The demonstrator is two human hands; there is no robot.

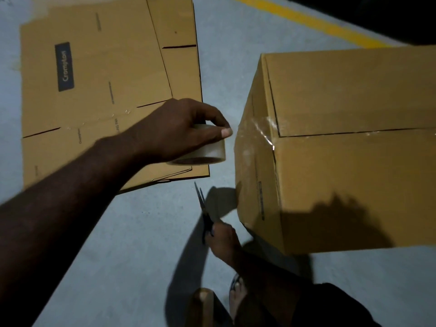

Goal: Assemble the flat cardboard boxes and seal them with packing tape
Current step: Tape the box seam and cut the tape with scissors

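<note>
My left grip (179, 131) is curled over the roll (203, 152), thumb pressed on its outer wrap, just left of the box's (342, 173) taped corner. My right grip (221, 239) holds the scissors (204, 208) by the handles, points up, below that corner.

I judge the roll light and stiff, its film slick, so I'd clamp it across the rims. The box looks hollow. Its panels would dent under a push, so I'd hold it by edges and corners.

Clear tape (254, 135) glints over the corner, but I cannot tell whether a strand runs from it to the roll. The box's right end is cut off and its underside hidden. Left of it lie flat boxes (94, 90) on the floor (118, 256), and whether the roll touches them is unclear.
</note>
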